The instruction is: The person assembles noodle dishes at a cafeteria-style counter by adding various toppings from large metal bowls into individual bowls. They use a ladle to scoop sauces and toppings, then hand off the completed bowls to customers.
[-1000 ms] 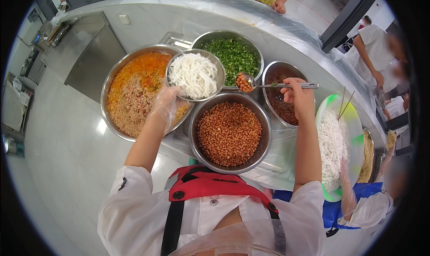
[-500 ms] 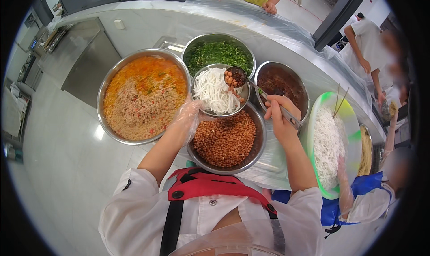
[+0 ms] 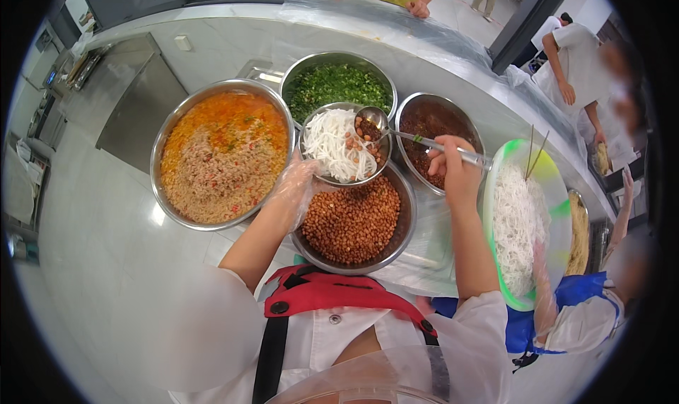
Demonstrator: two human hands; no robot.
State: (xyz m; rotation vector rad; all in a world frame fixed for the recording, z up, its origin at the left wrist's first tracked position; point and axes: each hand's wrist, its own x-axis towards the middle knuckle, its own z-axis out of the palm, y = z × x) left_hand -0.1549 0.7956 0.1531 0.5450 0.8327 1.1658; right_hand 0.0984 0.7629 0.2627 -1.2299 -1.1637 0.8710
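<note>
My left hand (image 3: 297,185), in a clear plastic glove, grips the rim of a small metal bowl (image 3: 344,180) of white noodles (image 3: 338,142). Several peanuts lie on the noodles. A metal ladle (image 3: 417,140) is in my bare right hand (image 3: 456,165), its scoop tilted over the bowl with dark sauce and some peanuts in it. Beneath the small bowl stands a large metal bowl of peanuts (image 3: 353,223). Right of it is a metal bowl of dark red sauce (image 3: 433,131), and behind it one of chopped green herbs (image 3: 339,85).
At left stands a big metal basin (image 3: 157,181) of minced meat in orange oil. To the right, a green-and-white basin (image 3: 562,220) holds more white noodles, with chopsticks (image 3: 535,156) and a co-worker's gloved hand (image 3: 543,291) in it. People stand beyond the plastic-covered ledge (image 3: 396,29).
The ladle has tipped and its handle swung flatter, as my right hand rose slightly. Peanuts from it now lie spread on the noodles. My left hand still holds the bowl.
</note>
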